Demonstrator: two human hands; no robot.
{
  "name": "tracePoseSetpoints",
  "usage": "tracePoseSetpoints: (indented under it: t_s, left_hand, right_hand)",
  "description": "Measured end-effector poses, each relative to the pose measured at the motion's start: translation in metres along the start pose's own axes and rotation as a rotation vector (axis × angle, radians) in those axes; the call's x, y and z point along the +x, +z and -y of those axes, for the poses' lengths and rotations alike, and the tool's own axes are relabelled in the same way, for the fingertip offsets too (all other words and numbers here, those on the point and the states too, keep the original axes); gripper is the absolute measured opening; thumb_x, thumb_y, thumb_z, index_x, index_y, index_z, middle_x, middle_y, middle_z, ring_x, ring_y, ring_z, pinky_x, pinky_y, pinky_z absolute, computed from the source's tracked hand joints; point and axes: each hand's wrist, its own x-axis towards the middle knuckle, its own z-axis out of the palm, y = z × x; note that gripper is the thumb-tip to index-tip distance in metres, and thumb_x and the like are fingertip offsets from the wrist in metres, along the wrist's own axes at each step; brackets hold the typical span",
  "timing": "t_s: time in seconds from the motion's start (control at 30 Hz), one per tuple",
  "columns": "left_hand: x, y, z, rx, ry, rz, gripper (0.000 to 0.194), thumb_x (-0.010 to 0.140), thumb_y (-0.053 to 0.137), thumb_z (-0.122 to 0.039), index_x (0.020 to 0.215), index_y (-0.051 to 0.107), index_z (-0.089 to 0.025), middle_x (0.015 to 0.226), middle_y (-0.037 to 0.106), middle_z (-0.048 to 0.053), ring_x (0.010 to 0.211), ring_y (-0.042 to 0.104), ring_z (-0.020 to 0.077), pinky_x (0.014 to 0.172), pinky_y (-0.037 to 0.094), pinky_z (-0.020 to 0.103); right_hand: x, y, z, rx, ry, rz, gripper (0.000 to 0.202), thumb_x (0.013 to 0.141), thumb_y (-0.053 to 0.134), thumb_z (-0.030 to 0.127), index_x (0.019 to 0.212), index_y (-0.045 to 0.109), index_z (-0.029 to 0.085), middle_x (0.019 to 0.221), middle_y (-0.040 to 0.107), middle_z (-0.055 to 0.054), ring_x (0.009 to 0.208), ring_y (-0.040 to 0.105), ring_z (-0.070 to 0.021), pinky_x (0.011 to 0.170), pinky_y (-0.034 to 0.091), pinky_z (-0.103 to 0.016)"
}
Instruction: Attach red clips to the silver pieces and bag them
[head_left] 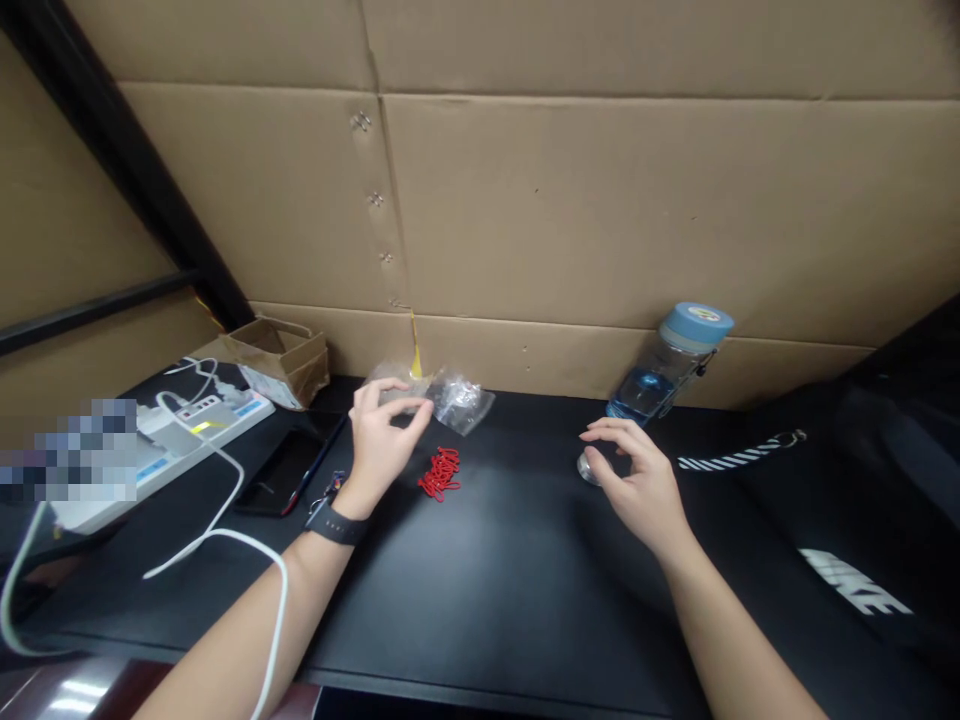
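My left hand [386,430] hovers over the back left of the black table, thumb and fingers apart with nothing between them. Just behind its fingertips lie a crumpled clear plastic bag [459,398] and a yellow strip [415,362]. A small pile of red looped cords [440,474] rests to the right of this hand. My right hand [637,478] is curved with its fingers apart, close to a small round silvery piece [587,468] on the table. The thumb partly covers that piece; whether they touch I cannot tell.
Behind my right hand stands a blue-lidded water bottle [667,365]. A black bag [847,500] with a striped cord [735,458] fills the right side. At left are a power strip [172,455], white cables [232,535], a phone [285,470] and an open cardboard box [281,360]. Cardboard walls [600,200] close the back.
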Motion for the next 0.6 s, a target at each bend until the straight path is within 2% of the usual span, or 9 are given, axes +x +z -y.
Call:
tracePoseSetpoints:
  t_s: [0.07,0.23,0.33,0.4,0.43,0.47,0.53,0.57,0.6]
  left_hand:
    - [-0.011,0.006,-0.016,-0.032,0.059,0.123,0.013,0.086,0.072,-0.037,0.080,0.080,-0.029,0.112,0.066,0.004,0.114,0.054,0.0275,0.100,0.040,0.047]
    - [-0.038,0.020,-0.041,-0.093,0.090,0.576,0.016,0.088,0.071,-0.038,0.077,0.079,-0.030,0.114,0.068,0.004,0.117,0.049,0.0299,0.096,0.038,0.049]
    - [-0.042,0.022,-0.044,-0.104,0.184,0.698,0.022,0.094,0.063,-0.042,0.083,0.078,-0.029,0.114,0.068,0.003,0.116,0.049,0.0278,0.095,0.037,0.046]
    - [-0.035,0.019,-0.040,-0.091,0.254,0.690,0.025,0.098,0.057,-0.043,0.092,0.076,-0.028,0.114,0.068,0.003,0.115,0.051,0.0257,0.095,0.036,0.044]
    - [-0.030,0.017,-0.035,-0.067,0.262,0.643,0.025,0.099,0.054,-0.042,0.097,0.074,-0.027,0.115,0.068,0.004,0.115,0.052,0.0252,0.095,0.036,0.043]
    - [-0.023,0.014,-0.029,-0.029,0.246,0.568,0.024,0.100,0.052,-0.041,0.102,0.071,-0.026,0.118,0.068,0.005,0.115,0.053,0.0253,0.095,0.036,0.043]
    - [-0.008,0.006,-0.010,0.075,0.157,0.341,0.024,0.099,0.053,-0.039,0.111,0.067,-0.023,0.122,0.066,0.008,0.116,0.054,0.0268,0.094,0.035,0.044]
    - [-0.001,0.002,0.001,0.134,0.111,0.262,0.025,0.098,0.055,-0.038,0.115,0.065,-0.023,0.122,0.066,0.009,0.116,0.054,0.0276,0.094,0.035,0.045]
    - [0.005,-0.003,0.013,0.191,0.092,0.239,0.027,0.095,0.060,-0.038,0.117,0.065,-0.023,0.121,0.066,0.009,0.117,0.053,0.0291,0.094,0.034,0.046]
  right_hand:
    - [0.001,-0.004,0.002,-0.008,0.010,-0.002,0.012,0.090,0.063,0.025,0.098,0.071,0.025,0.112,0.067,-0.006,0.107,0.063,-0.0236,0.091,0.048,-0.036]
    - [-0.001,-0.012,0.008,-0.001,0.043,0.034,0.011,0.089,0.063,0.024,0.097,0.071,0.026,0.111,0.066,-0.006,0.104,0.064,-0.0232,0.090,0.049,-0.036]
    - [-0.002,-0.012,0.011,-0.008,0.019,0.065,0.011,0.089,0.063,0.024,0.097,0.071,0.026,0.109,0.067,-0.006,0.102,0.064,-0.0241,0.091,0.049,-0.038]
    - [-0.002,-0.012,0.009,-0.017,-0.006,0.101,0.011,0.090,0.063,0.024,0.097,0.071,0.026,0.108,0.067,-0.006,0.102,0.065,-0.0249,0.091,0.049,-0.039]
    - [-0.001,-0.011,0.006,-0.018,-0.016,0.115,0.011,0.090,0.063,0.024,0.097,0.071,0.026,0.107,0.068,-0.006,0.101,0.065,-0.0248,0.090,0.050,-0.039]
    - [0.000,-0.011,0.002,-0.014,-0.023,0.123,0.010,0.090,0.063,0.024,0.096,0.071,0.026,0.106,0.068,-0.006,0.100,0.065,-0.0245,0.089,0.050,-0.038]
    - [0.002,-0.010,-0.007,0.001,-0.025,0.111,0.010,0.090,0.062,0.023,0.095,0.070,0.025,0.103,0.068,-0.006,0.097,0.066,-0.0234,0.088,0.051,-0.037]
    - [0.003,-0.010,-0.013,0.002,-0.018,0.098,0.009,0.090,0.062,0.024,0.095,0.070,0.025,0.102,0.068,-0.006,0.096,0.066,-0.0229,0.088,0.051,-0.036]
    - [0.005,-0.009,-0.018,-0.008,-0.012,0.087,0.008,0.089,0.063,0.024,0.093,0.070,0.024,0.101,0.069,-0.005,0.095,0.066,-0.0227,0.088,0.051,-0.036]
